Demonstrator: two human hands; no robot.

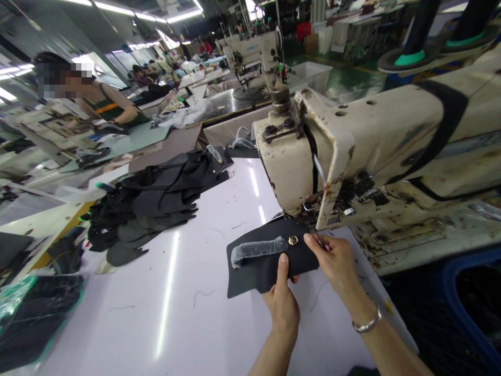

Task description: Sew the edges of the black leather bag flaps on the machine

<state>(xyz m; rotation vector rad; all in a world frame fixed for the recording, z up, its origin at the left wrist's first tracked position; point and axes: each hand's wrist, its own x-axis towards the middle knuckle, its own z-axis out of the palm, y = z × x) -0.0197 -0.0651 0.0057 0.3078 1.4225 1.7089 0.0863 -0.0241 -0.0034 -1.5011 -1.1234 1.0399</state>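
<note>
Right by the machine, the left hand pinches the panel, handle up, seemingly to keep it level, while the right hand meets its edge nearest the machine, likely steadying it, though whether that grip is closed I can't tell.

Strip lights: lit white tubes overhead, 10 to 12 o'clock.
Ribbed grey panelling: 10 o'clock; wall or ceiling, indistinguishable.
Bright opening: 12 o'clock, apparently a window.
Floor: green, glossy, 1 to 2 o'clock, crossed by a yellow line.
Far table: 1 o'clock, pale-topped.
Worktables: receding row, 11 o'clock.
White tabletop: foreground, 7 o'clock, bearing a long light reflection.
</note>
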